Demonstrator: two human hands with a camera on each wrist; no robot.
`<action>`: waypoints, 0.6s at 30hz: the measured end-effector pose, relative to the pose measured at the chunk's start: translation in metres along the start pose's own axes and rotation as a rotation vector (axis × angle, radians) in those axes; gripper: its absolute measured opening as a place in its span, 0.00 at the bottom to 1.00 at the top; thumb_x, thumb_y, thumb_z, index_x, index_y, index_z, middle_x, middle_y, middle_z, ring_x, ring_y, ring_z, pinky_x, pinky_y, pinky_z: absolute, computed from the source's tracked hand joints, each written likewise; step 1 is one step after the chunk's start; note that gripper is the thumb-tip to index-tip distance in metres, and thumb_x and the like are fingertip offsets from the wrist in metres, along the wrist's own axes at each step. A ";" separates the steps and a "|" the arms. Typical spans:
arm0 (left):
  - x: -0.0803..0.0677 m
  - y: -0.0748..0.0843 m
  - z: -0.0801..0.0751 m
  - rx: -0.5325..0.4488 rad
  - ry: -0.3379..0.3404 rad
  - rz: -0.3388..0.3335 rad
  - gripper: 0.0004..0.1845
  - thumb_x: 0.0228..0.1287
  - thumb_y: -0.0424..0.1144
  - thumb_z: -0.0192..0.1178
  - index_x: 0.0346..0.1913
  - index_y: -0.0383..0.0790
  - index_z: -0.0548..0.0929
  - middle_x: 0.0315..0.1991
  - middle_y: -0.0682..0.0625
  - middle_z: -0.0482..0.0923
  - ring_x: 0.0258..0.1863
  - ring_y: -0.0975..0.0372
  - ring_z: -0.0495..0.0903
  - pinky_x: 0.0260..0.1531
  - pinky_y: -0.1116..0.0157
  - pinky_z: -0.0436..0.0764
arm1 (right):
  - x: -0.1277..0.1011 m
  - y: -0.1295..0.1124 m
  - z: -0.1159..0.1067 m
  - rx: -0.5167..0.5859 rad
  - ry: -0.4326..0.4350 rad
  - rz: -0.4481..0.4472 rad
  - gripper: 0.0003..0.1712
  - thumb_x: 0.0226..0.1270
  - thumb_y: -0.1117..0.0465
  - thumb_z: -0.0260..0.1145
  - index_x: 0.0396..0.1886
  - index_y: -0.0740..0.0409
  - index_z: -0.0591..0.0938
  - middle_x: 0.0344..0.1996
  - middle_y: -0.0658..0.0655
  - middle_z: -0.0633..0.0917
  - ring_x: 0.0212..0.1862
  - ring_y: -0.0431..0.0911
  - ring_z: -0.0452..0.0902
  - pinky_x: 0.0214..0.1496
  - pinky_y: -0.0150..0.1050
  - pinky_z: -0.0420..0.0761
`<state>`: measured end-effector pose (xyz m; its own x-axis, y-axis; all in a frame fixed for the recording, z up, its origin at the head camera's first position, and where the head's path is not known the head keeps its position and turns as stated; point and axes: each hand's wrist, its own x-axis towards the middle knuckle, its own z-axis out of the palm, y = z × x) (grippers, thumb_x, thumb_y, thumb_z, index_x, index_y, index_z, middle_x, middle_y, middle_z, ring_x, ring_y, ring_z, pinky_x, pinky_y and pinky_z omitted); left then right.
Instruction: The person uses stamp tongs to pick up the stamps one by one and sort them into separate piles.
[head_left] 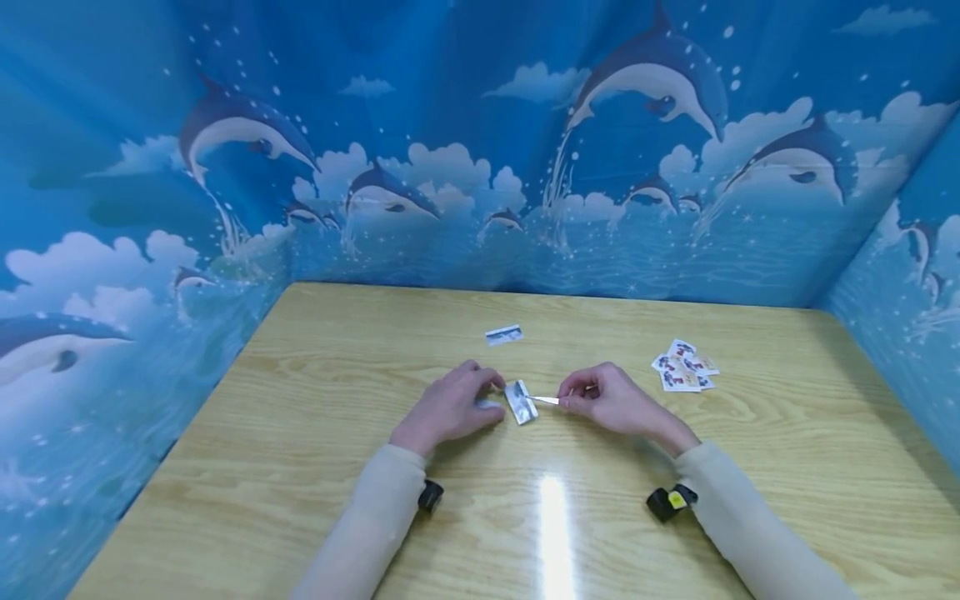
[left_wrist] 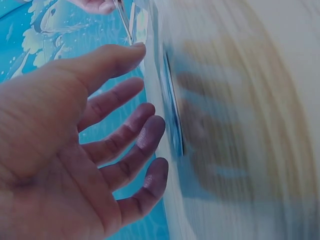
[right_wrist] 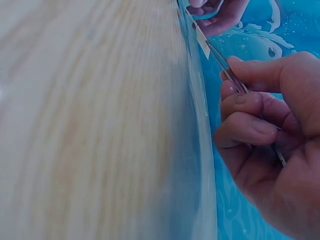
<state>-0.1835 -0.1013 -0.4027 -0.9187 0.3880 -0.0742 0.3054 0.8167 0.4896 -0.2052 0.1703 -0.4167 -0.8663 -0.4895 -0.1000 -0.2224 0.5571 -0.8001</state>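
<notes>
My right hand (head_left: 611,398) pinches a pair of metal tweezers (right_wrist: 225,69) between thumb and curled fingers. At the tips of the tweezers is a small printed card (head_left: 520,403), tilted over the middle of the table; its pale edge shows in the right wrist view. On the card's left side is my left hand (head_left: 453,403), palm turned toward it. In the left wrist view its thumb and fingers (left_wrist: 131,90) are spread and loosely bent with nothing between them, the thumb tip close to the tweezers in that view.
A similar small card (head_left: 503,335) lies on the wooden table (head_left: 337,333) beyond the hands. Several overlapping printed cards (head_left: 681,379) are heaped at the right. A blue dolphin-print curtain (head_left: 465,225) stands along the table's back and sides.
</notes>
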 end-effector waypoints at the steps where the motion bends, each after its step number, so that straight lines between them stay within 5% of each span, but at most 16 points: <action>1: -0.001 -0.001 -0.001 -0.009 0.002 -0.004 0.21 0.63 0.47 0.71 0.58 0.48 0.84 0.51 0.48 0.79 0.49 0.57 0.79 0.55 0.54 0.80 | 0.000 0.001 0.000 -0.001 0.002 0.004 0.04 0.70 0.63 0.68 0.39 0.58 0.87 0.29 0.54 0.83 0.30 0.43 0.74 0.31 0.33 0.74; 18: -0.013 -0.020 -0.012 0.008 -0.027 -0.079 0.18 0.61 0.42 0.73 0.53 0.47 0.86 0.44 0.51 0.78 0.41 0.62 0.76 0.48 0.58 0.79 | 0.002 0.003 -0.006 0.026 0.072 0.024 0.08 0.71 0.61 0.67 0.43 0.60 0.87 0.33 0.56 0.85 0.33 0.44 0.76 0.34 0.33 0.77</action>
<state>-0.1803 -0.1275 -0.4008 -0.9328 0.3338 -0.1360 0.2344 0.8484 0.4746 -0.2099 0.1750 -0.4161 -0.9015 -0.4259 -0.0773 -0.1900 0.5498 -0.8134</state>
